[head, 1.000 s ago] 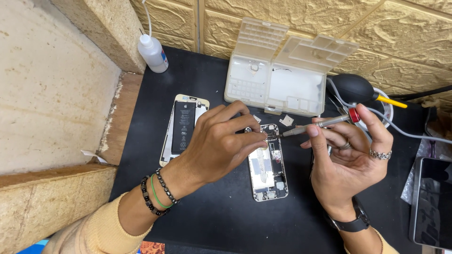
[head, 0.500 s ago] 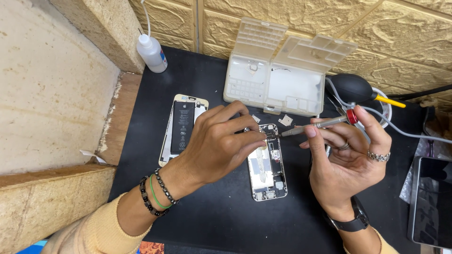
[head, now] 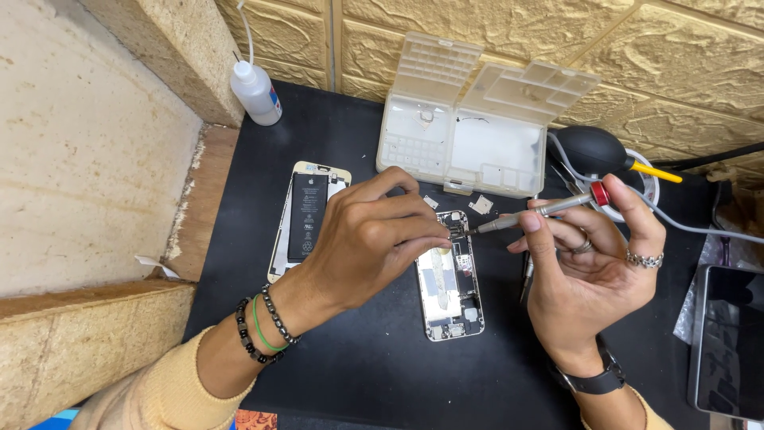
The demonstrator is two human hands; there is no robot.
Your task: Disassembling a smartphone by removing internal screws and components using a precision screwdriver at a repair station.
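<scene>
Two hands meet over the opened phone body (head: 450,285), which lies at the centre of the frame on the black table (head: 358,374). My left hand (head: 370,239) presses its fingers together on the phone's upper end. My right hand (head: 593,267) pinches a slim screwdriver (head: 541,211), its tip touching that same end. Left of centre lies the detached back half with its battery (head: 306,219); above, an open plastic parts box (head: 469,143); upper left, a squeeze bottle (head: 256,91).
</scene>
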